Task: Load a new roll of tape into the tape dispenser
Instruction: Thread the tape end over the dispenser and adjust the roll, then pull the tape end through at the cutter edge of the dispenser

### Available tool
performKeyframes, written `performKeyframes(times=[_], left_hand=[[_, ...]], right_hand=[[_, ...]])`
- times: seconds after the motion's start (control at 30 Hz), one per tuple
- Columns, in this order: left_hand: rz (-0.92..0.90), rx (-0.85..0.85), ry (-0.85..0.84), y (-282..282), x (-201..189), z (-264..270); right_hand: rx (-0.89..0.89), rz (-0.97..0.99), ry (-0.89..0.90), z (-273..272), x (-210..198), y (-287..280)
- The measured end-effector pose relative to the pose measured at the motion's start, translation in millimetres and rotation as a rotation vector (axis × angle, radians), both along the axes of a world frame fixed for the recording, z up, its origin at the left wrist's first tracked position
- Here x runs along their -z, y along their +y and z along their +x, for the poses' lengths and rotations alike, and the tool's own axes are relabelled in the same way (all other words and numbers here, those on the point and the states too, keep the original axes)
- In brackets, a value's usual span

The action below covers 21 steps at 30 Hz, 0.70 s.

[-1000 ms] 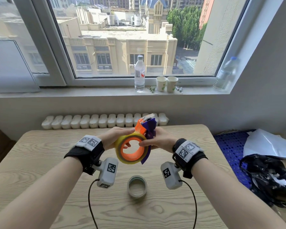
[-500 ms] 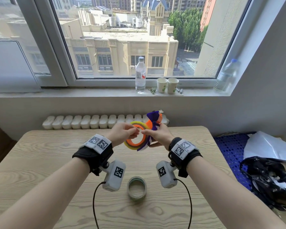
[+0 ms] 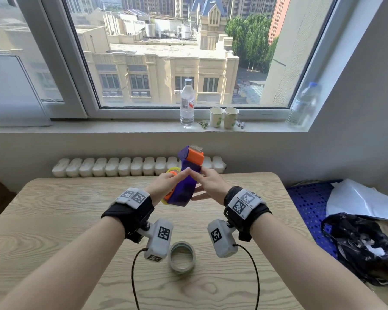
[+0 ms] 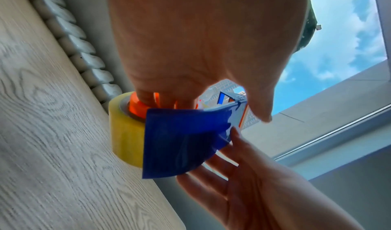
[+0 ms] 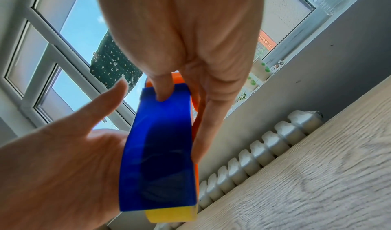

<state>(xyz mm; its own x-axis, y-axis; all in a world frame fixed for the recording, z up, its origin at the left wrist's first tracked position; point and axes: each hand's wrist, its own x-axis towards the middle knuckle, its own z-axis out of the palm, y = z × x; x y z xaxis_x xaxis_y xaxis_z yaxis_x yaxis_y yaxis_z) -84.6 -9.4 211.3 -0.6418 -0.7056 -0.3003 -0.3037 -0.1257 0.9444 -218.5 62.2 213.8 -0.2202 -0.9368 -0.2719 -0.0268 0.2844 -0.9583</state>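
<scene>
Two hands hold the dispenser (image 3: 186,182) up over the table (image 3: 54,220), upright w/ its orange cutter end on top. Left hand (image 3: 166,186) sits on the roll side, fingers curled into the orange hub, index tip reaching across the blue cover. Right hand (image 3: 211,186) is on the other side, thumb pressing the blue cover, fingers nearly straight along the dispenser's orange edge. Yellow roll (image 4: 127,133) is seated on the hub, partly under the blue cover. Spare roll (image 3: 181,257) lies flat on table near the body, between both wrists. Bottle (image 3: 187,104) & 2 cups (image 3: 224,117) stand on sill
</scene>
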Motion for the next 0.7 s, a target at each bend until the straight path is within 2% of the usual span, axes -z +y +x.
performKeyframes(times=[0.3,0.5,0.7], left_hand=[[-0.033,-0.022,-0.048,-11,6,8],[-0.016,0.038,-0.106,-10,2,14],[-0.025,0.136,-0.172,-10,5,19]], right_hand=[[-0.013,-0.009,0.011,-5,1,-5],[0.356,-0.205,0.269,-16,4,-13],[0.278,-0.226,0.254,-25,-5,-18]])
